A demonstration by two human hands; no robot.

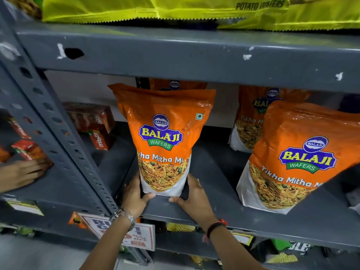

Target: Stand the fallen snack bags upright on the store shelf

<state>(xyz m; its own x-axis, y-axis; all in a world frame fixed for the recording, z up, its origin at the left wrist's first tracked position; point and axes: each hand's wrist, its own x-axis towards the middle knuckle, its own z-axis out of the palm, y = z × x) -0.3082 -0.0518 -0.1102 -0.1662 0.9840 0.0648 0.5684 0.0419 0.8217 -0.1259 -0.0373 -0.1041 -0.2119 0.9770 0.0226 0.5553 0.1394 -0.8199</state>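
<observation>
Four orange Balaji Tikha Mitha Mix bags show on the middle shelf (224, 193) in our head view. We hold the centre bag (164, 137) upright near the front edge: our left hand (134, 195) clasps its lower left corner, thumb in front at the base, and our right hand (191, 197) clasps the lower right corner the same way. A second bag (298, 158) stands to the right, leaning leftwards, well apart from ours. A third bag (251, 121) stands behind that one, partly covered by it. Only the top of a fourth bag (175, 84) peeks out behind the one we grip.

Two yellow-green potato wafer packs (155, 8) lie on the shelf above, their crimped edges hanging over its lip. Several red Maaza cartons (91, 123) sit at the back left of our shelf, and more lie beyond the perforated grey upright (64, 133). One more hand (21, 174), not ours, rests flat there at the far left.

One wristwatch (124, 216) is on our left wrist, and a dark band (215, 227) on our right. One printed offer tag (124, 232) hangs below the shelf edge. Shelving is dark grey painted metal, chipped in places.
</observation>
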